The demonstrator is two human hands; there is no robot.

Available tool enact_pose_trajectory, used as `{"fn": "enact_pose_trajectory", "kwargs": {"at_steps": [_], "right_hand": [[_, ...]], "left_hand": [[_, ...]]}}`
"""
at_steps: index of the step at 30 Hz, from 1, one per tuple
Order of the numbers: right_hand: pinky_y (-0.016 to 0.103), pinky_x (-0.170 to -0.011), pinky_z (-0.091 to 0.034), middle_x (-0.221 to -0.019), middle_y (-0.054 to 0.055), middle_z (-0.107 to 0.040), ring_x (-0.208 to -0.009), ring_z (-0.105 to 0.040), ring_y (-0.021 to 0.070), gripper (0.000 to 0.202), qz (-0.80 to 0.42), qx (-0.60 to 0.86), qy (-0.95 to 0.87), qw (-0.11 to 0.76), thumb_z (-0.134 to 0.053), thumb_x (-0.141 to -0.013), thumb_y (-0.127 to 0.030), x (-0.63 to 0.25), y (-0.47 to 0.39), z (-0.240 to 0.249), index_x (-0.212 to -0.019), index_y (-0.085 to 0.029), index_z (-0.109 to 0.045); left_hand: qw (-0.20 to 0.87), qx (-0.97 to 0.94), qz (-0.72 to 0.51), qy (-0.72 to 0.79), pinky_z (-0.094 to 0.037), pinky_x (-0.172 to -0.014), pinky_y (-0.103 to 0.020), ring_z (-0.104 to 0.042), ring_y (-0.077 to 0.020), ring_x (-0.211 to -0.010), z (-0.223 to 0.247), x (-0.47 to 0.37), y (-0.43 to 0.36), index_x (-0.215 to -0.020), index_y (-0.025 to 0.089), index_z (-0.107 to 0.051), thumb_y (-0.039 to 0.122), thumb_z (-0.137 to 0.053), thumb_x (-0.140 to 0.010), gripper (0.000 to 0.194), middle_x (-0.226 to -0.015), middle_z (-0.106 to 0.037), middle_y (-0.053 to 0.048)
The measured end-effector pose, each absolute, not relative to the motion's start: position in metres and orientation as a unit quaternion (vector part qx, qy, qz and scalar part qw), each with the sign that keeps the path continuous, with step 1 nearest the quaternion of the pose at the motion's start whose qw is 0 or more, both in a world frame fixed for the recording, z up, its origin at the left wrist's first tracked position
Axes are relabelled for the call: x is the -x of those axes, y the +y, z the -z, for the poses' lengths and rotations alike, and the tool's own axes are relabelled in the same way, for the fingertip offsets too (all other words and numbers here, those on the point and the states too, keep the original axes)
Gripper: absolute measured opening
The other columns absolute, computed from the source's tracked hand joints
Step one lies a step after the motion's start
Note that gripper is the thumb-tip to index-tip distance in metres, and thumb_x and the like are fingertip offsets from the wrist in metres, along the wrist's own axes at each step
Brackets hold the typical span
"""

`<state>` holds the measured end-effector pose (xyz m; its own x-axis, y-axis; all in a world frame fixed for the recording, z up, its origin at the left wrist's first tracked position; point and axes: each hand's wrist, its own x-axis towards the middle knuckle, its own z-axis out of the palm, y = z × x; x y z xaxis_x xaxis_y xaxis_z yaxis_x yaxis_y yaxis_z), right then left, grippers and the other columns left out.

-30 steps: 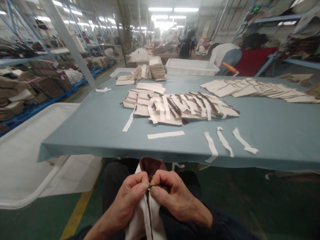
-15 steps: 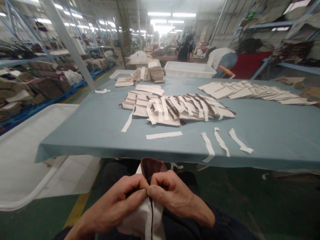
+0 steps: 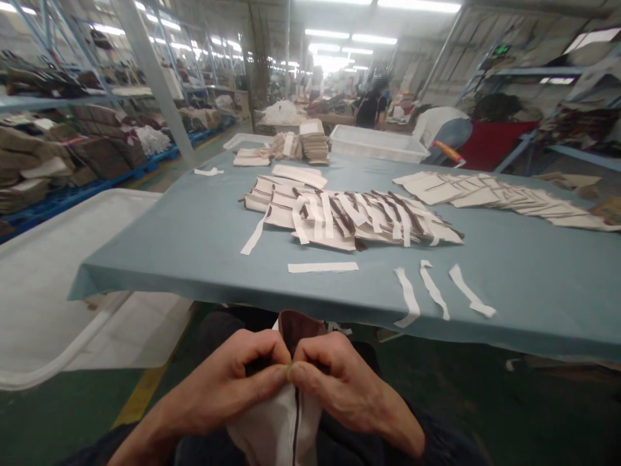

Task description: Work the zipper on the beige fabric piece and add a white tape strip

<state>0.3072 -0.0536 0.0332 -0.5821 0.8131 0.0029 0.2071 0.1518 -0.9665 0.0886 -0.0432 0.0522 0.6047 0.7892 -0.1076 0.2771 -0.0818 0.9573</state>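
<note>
Nearest, low centre: left hand (image 3: 228, 388) and right hand (image 3: 339, 388) meet thumb to thumb, both clenched on one cloth piece (image 3: 279, 430) held over the lap, below the worktop edge. Piece: soft cream woven fabric, dark brown seam line running down its middle, a rounded maroon-brown end (image 3: 297, 323) standing up just behind the knuckles. Fingertips pinch the cloth at the seam, either side of it.

Worktop (image 3: 194, 239): flat, covered in smooth blue-grey sheeting that hangs over the near edge. Near edge carries loose white strips (image 3: 323, 266), thin, flat, slightly curled; three more strips (image 3: 434, 291) to the right, one drooping over the edge. Mid-worktop: overlapped row of cream pieces (image 3: 359, 220) with brown trim, white strips laid across them. Right of it, a fanned row of plain cream pieces (image 3: 495, 194). Far end: squared stacks (image 3: 313, 139) and a translucent white bin (image 3: 378, 142).

Left of the worktop, a white tray surface (image 3: 53, 259). Floor green with a yellow line (image 3: 140, 395). Room: blue steel racks (image 3: 72, 103) loaded with folded brown and beige cloth, ceiling strip lights, people far back, blurred.
</note>
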Motion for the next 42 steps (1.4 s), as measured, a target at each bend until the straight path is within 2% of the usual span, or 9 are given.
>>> {"fn": "enact_pose_trajectory", "kwargs": {"at_steps": [3,7,10,13,20,24,33,37,42], "right_hand": [[0.023,-0.048,-0.021,-0.056,-0.007,-0.035,-0.052,-0.029,0.0072,0.045,-0.549,0.345,-0.693,0.315,-0.062,-0.097,-0.038,-0.301,-0.045,-0.036,-0.061,-0.018,-0.045],[0.023,-0.051,-0.027,-0.058,-0.006,-0.042,-0.053,-0.035,0.0084,0.031,-0.478,0.349,-0.722,0.359,-0.055,-0.095,-0.023,-0.308,-0.040,-0.035,-0.065,-0.019,-0.047],[0.025,-0.056,-0.031,-0.063,-0.004,-0.048,-0.057,-0.041,0.0105,0.031,-0.380,0.374,-0.764,0.364,-0.051,-0.100,-0.025,-0.326,-0.030,-0.017,-0.070,-0.020,-0.049],[0.027,-0.060,-0.032,-0.066,-0.002,-0.050,-0.060,-0.045,0.0126,0.034,-0.322,0.418,-0.774,0.350,-0.049,-0.104,-0.031,-0.343,-0.017,0.011,-0.072,-0.020,-0.050],[0.026,-0.064,-0.036,-0.073,-0.002,-0.049,-0.069,-0.045,0.0139,0.045,-0.413,0.461,-0.725,0.302,-0.043,-0.107,-0.048,-0.351,-0.010,0.060,-0.075,-0.019,-0.052],[0.026,-0.068,-0.039,-0.077,0.000,-0.055,-0.073,-0.049,0.0146,0.045,-0.430,0.459,-0.713,0.309,-0.044,-0.108,-0.050,-0.349,-0.010,0.066,-0.083,-0.016,-0.060],[0.029,-0.077,-0.043,-0.087,0.003,-0.066,-0.082,-0.059,0.0168,0.019,-0.411,0.419,-0.736,0.338,-0.056,-0.098,-0.029,-0.335,-0.015,0.033,-0.089,-0.018,-0.068],[0.030,-0.071,-0.041,-0.077,0.001,-0.064,-0.072,-0.056,0.0164,0.021,-0.377,0.380,-0.762,0.365,-0.068,-0.090,-0.037,-0.327,-0.022,0.012,-0.080,-0.018,-0.065],[0.026,-0.061,-0.036,-0.070,-0.002,-0.059,-0.063,-0.050,0.0125,0.029,-0.457,0.380,-0.732,0.334,-0.067,-0.092,-0.041,-0.321,-0.023,0.003,-0.075,-0.018,-0.062]], "left_hand": [[0.541,-0.712,-0.219,0.391,-0.027,-0.054,-0.024,-0.036,-0.0114,-0.059,-0.052,-0.081,-0.033,-0.068,0.018,-0.051,0.041,-0.059,-0.096,0.036,-0.064,-0.042,0.005],[0.545,-0.707,-0.215,0.396,-0.033,-0.060,-0.026,-0.040,-0.0142,-0.063,-0.040,-0.066,-0.019,-0.068,0.018,-0.052,0.057,-0.040,-0.103,0.054,-0.066,-0.045,0.003],[0.553,-0.692,-0.237,0.399,-0.042,-0.076,-0.029,-0.051,-0.0186,-0.077,-0.032,-0.065,-0.014,-0.075,0.018,-0.060,0.058,-0.031,-0.106,0.058,-0.077,-0.058,-0.001],[0.560,-0.683,-0.247,0.398,-0.043,-0.080,-0.030,-0.051,-0.0192,-0.078,-0.030,-0.076,-0.010,-0.078,0.018,-0.061,0.053,-0.027,-0.107,0.056,-0.078,-0.059,-0.001],[0.636,-0.659,-0.156,0.369,-0.039,-0.073,-0.028,-0.047,-0.0185,-0.079,-0.026,-0.099,0.004,-0.083,0.019,-0.061,0.040,-0.058,-0.086,0.021,-0.080,-0.055,0.001],[0.690,-0.613,-0.146,0.357,-0.035,-0.067,-0.025,-0.043,-0.0144,-0.072,-0.014,-0.098,0.005,-0.086,0.017,-0.062,0.046,-0.071,-0.084,0.031,-0.078,-0.055,0.002],[0.709,-0.593,-0.169,0.341,-0.031,-0.061,-0.023,-0.039,-0.0116,-0.068,-0.013,-0.096,0.003,-0.084,0.013,-0.068,0.052,-0.076,-0.085,0.040,-0.073,-0.053,0.003],[0.672,-0.621,-0.165,0.370,-0.033,-0.062,-0.023,-0.041,-0.0125,-0.069,-0.023,-0.102,0.002,-0.081,0.014,-0.067,0.042,-0.071,-0.087,0.029,-0.073,-0.053,0.003],[0.634,-0.642,-0.149,0.405,-0.034,-0.061,-0.023,-0.043,-0.0129,-0.068,-0.033,-0.104,-0.002,-0.078,0.015,-0.065,0.034,-0.070,-0.084,0.020,-0.073,-0.053,0.004]]}}
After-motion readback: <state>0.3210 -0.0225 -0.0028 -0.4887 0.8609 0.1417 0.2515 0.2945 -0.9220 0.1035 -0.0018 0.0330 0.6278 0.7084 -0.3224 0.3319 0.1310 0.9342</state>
